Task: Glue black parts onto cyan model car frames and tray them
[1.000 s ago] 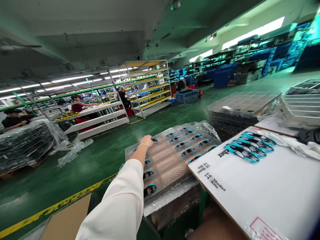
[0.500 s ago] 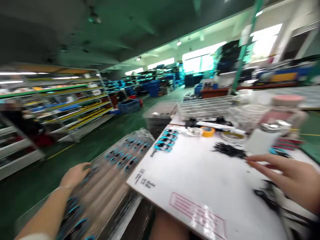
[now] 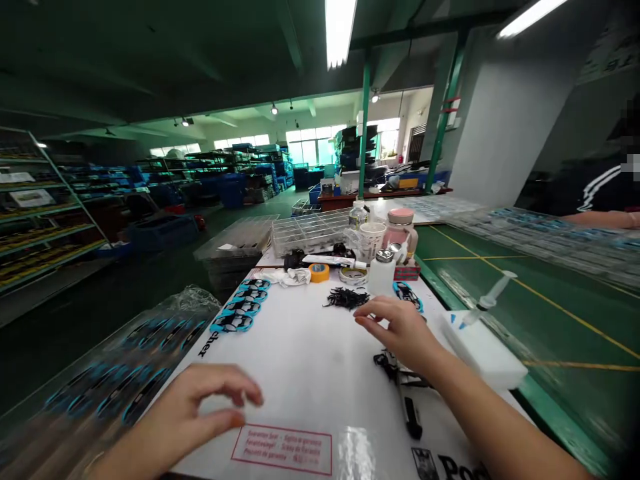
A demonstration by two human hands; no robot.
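My left hand [image 3: 200,407] hovers over the near left part of the white board [image 3: 300,360], fingers curved and apart, holding nothing. My right hand [image 3: 395,327] is just right of a pile of small black strips [image 3: 346,298], thumb and index fingertips nearly together; anything between them is too small to make out. Several blue-and-black parts [image 3: 240,307] lie in a column at the board's left edge. Another such part [image 3: 407,295] rests beyond my right hand. Under my right wrist are black-handled tools [image 3: 411,413].
Left of the board, a plastic tray [image 3: 100,380] holds blue-and-black parts. Orange tape [image 3: 319,272], a white bottle [image 3: 382,270], a pink-lidded jar [image 3: 400,230] and a wire rack [image 3: 310,233] stand behind. A syringe [image 3: 493,293] rests on a white block [image 3: 485,350]. A person's arm [image 3: 605,219] shows far right.
The view has swung right. My left hand has moved from the plastic tray to above the white board. My right hand remains close to the black strips.
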